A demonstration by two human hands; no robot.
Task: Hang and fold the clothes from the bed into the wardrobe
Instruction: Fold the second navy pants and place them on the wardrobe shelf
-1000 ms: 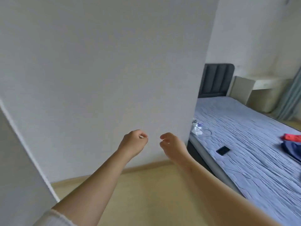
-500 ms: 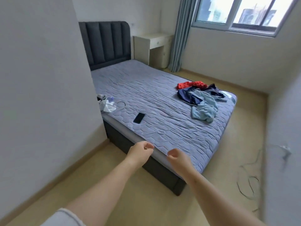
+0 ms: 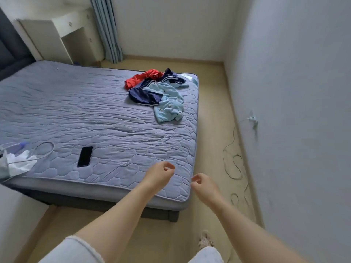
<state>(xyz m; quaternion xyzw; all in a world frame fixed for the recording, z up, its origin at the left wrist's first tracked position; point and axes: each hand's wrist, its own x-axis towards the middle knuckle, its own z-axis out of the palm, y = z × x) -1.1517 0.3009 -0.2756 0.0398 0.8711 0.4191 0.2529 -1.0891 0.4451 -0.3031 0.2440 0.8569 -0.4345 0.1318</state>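
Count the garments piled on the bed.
3 by colour, near the bed's far right corner: red garment at the back, navy striped garment in the middle, light blue garment nearest. They overlap; more may be hidden.

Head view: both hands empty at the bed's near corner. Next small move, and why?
Probably step along the right side of the bed and reach the right hand toward the light blue garment, nearest of the clothes pile. It and the left hand hold nothing, and the pile lies near the far right corner, well beyond them.
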